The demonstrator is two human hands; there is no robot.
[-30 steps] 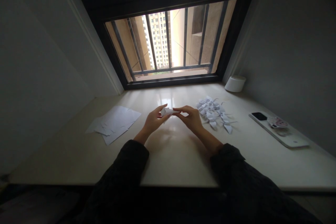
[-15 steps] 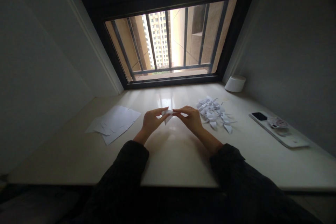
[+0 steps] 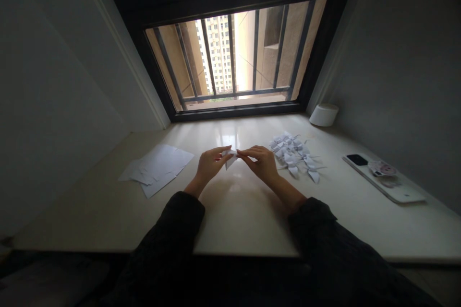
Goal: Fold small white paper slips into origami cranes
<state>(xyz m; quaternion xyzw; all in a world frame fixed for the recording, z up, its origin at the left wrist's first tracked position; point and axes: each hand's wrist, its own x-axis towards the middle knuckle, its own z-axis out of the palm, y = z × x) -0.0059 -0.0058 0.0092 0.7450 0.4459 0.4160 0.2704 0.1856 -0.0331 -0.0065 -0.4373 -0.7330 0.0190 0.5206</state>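
We pinch a small folded paper piece (image 3: 229, 157) between our left hand (image 3: 209, 165) and right hand (image 3: 262, 162), fingertips closed on it above the sill (image 3: 234, 211); its shape seems unfinished. Folded figures (image 3: 295, 153) lie right, flat sheets (image 3: 154, 169) left.

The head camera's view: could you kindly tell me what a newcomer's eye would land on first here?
The bright barred window glows at the back. At centre, the left hand and right hand pinch a small folded white paper between them. Right of them lies a pile of folded paper pieces; loose sheets lie left.
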